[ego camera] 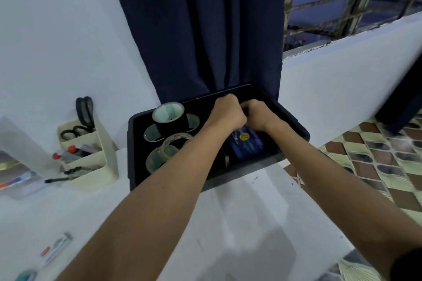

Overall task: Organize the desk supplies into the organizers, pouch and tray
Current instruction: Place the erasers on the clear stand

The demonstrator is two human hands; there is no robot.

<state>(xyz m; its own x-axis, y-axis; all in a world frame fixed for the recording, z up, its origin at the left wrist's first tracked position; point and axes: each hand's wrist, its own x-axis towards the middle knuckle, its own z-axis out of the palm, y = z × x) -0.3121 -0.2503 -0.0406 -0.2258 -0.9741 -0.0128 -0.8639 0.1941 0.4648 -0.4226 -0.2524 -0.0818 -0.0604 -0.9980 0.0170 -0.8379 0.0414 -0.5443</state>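
Both hands work inside the black tray [137,166] at the far edge of the white surface [239,212], against the dark curtain [205,29]. Left hand [225,113] and right hand [259,116] sit knuckle to knuckle, fingers curled downward over the tray's right half; what they pinch, if anything, I cannot tell, since the fingertips are hidden under the knuckles. Just below them lies a blue packet [247,145] with a round yellow mark, partly under the right wrist. Tape rolls fill the left half: a black roll [169,118] standing on others, a clear roll [177,141] leaning nearer. To the left, a cream organizer [102,164] holds scissors [83,118] in its rear compartment and markers [75,150] in the middle one. Judgement: the step is seating small supplies in the tray's right section. To do it well, keep the hands low and release only once the item rests flat on the tray floor; set it beside the blue packet, not on top, so nothing slides. Keep the left forearm clear of the leaning clear roll, which looks easy to knock. The tray's right corner appears to overhang the surface edge, so press down lightly, not outward. Loose pens [56,248] wait at the near left of the surface, still to be sorted.
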